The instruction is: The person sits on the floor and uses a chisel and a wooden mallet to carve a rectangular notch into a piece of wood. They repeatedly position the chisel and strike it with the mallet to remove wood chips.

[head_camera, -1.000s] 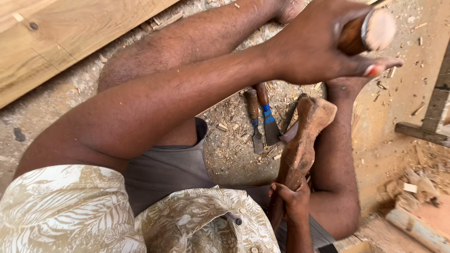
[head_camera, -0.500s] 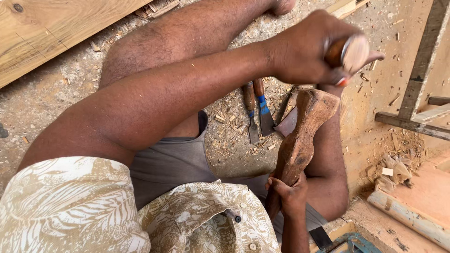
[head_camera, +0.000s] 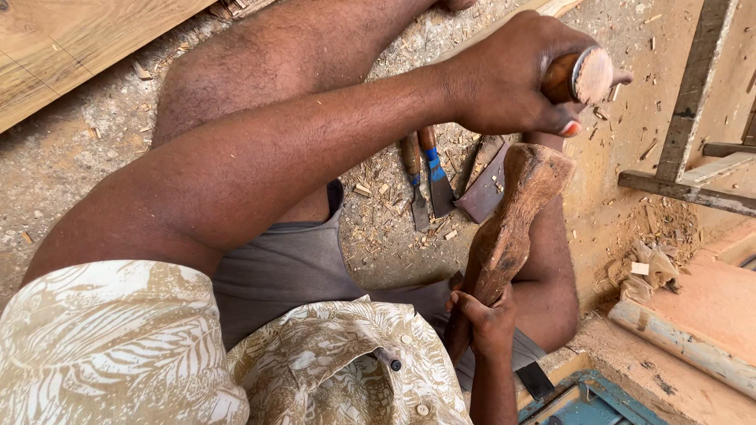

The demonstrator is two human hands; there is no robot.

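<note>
Head view: left hand grips wooden handle; right hand grips carving.

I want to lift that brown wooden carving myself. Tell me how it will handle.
The wooden carving looks solid and stiff, likely heavy for its size. Its broad head sits far above the right hand gripping its narrow base, so it may feel top-heavy and want to tip. Its rough, irregular surface probably grips well rather than slipping.

A woodcarving workshop, worked from the ground. Wood chips and sawdust cover the dirt floor, two chisels lie at the centre, a sawn plank sits at 10 o'clock, and a rough timber frame stands at 2 o'clock.
</note>
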